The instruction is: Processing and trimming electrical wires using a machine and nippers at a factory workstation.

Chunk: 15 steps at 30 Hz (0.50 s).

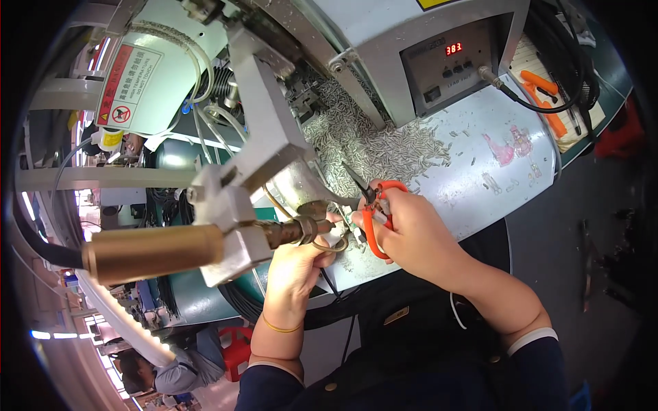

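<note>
Trimming step at frame centre: right hand (418, 236) closed on orange-handled snips (375, 209), left hand (298, 264) pinching a small wire piece (340, 241) under the brass-barrelled tool (154, 252); next cut likely needs steady alignment.

Both forearms reach up from below; the left hand (296, 264) and right hand (411, 229) are curled, fingertips nearly meeting.

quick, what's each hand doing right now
left hand: closed, pinching a small wire part at the tool tip.
right hand: closed on the orange-handled snips.
</note>
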Each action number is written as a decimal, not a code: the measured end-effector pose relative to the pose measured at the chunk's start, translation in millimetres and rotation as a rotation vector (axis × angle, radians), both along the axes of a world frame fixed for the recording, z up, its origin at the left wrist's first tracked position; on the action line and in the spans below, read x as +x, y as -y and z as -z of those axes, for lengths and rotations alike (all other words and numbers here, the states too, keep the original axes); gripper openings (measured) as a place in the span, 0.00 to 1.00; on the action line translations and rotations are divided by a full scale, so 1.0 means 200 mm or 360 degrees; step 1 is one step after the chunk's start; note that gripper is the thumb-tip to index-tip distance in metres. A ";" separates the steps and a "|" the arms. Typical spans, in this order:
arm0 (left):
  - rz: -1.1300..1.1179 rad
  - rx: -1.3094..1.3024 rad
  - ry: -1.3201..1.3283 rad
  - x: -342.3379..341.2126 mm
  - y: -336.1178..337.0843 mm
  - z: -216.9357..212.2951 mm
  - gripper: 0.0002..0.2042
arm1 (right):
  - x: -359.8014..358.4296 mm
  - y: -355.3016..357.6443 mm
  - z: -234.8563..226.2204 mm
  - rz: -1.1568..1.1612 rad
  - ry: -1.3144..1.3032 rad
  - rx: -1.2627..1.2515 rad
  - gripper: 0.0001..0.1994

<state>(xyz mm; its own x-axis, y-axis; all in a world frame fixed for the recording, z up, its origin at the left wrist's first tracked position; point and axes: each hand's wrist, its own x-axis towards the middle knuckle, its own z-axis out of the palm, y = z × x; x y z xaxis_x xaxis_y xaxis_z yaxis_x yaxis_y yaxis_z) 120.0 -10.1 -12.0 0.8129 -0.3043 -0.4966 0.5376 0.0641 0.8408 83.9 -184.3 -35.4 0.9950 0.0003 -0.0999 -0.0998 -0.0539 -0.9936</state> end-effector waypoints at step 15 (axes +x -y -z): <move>-0.0076 0.0148 0.0143 -0.04 0.01 -0.01 0.13 | 0.00 0.00 0.00 -0.0042 0.0115 -0.0117 0.09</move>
